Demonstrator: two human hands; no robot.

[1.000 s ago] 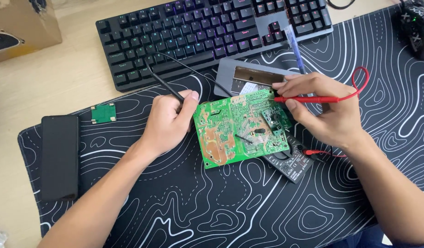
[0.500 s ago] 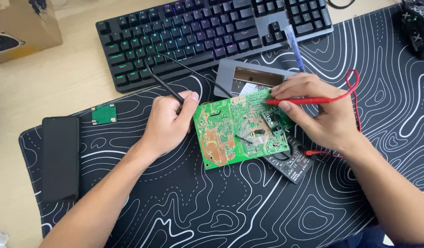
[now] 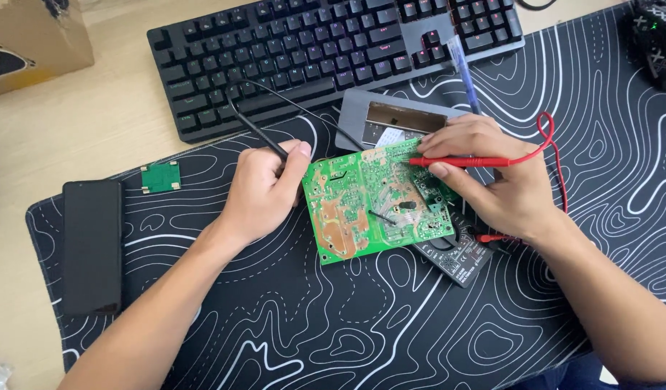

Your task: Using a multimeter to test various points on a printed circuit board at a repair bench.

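A green circuit board [image 3: 362,202] lies solder side up on the black desk mat [image 3: 347,318], partly covering a dark multimeter [image 3: 455,253]. My left hand [image 3: 264,191] grips a black test probe [image 3: 257,130] at the board's left edge; its tip is hidden under my fingers. My right hand [image 3: 492,180] holds a red test probe [image 3: 463,162] like a pen, its tip touching the board's upper right part. The red lead [image 3: 549,137] loops over my right hand.
A black keyboard [image 3: 325,50] lies behind the board, with a grey case [image 3: 390,119] and a blue pen [image 3: 463,65] in front of it. A black phone [image 3: 92,245] and a small green board [image 3: 161,177] sit at the left. A cardboard box [image 3: 29,40] stands far left.
My right hand and the red probe have shifted slightly on the board's upper right area. The left hand and the board stay put.
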